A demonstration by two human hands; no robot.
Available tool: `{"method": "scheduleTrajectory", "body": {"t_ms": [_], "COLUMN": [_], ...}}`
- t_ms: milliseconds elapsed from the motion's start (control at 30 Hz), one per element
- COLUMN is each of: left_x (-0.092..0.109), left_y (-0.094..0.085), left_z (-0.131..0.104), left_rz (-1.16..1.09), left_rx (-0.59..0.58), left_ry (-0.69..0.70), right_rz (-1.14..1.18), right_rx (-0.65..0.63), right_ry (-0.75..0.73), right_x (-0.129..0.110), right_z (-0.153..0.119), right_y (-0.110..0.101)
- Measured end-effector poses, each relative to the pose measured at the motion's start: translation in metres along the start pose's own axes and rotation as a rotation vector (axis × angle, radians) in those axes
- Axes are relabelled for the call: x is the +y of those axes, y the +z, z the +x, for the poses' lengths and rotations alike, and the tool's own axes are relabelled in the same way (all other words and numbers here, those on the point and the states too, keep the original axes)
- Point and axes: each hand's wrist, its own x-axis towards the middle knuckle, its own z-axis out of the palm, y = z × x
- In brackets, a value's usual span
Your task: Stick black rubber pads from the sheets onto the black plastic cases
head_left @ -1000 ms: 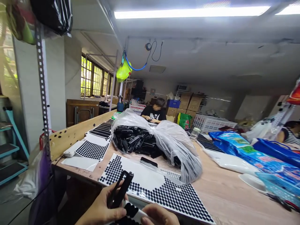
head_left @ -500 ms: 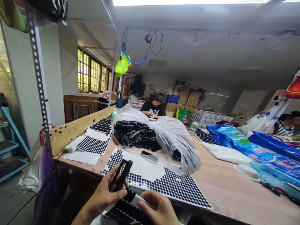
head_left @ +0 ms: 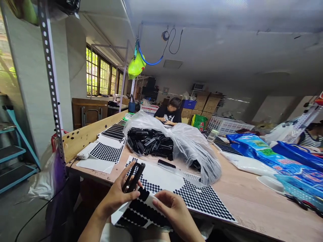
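The left hand (head_left: 118, 194) grips the black part (head_left: 137, 176), its long axis slanting up and rightward. The sticker sheet (head_left: 150, 211) lies just below, pinched between thumb and finger of the right hand (head_left: 174, 209).

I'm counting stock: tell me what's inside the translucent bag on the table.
In the translucent bag: a heap of black parts. Whatever lies beneath the top layer is covered; cloudy folds obscure the rest.

A small workshop
On the worktop (head_left: 248, 198), bagged black parts (head_left: 151, 143) and dotted sheets (head_left: 204, 200); beyond it, a co-worker (head_left: 176, 116) and, dimly, probably stacked cartons (head_left: 202, 102).
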Motion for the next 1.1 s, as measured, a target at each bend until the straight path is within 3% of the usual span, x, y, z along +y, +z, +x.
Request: {"method": "scheduleTrajectory", "body": {"t_ms": [200,400,733,867,967,1100], "left_x": [0.003,-0.012,-0.03,-0.043,-0.054,-0.064], "left_y": [-0.02,-0.035,-0.022,-0.013,-0.008,-0.005], "left_z": [-0.002,0.0,0.01,0.024,0.04,0.062], "left_rz": [0.043,0.085,0.148,0.129,0.121,0.126], "left_rx": [0.123,0.235,0.235,0.324,0.426,0.46], "left_ry": [0.043,0.059,-0.025,-0.049,-0.042,-0.072], "right_rz": [-0.069,-0.136,-0.2,-0.286,-0.36,-0.395], "right_rx": [-0.018,-0.08,-0.109,-0.141,-0.132,-0.106], "right_ry": [-0.022,-0.028,0.026,0.031,-0.009,-0.07], "right_x": [-0.012,-0.018,-0.01,0.007,0.03,0.065], "right_z": [0.022,0.035,0.031,0.034,0.045,0.064], "right_y": [0.015,0.023,0.005,-0.013,-0.026,-0.038]}}
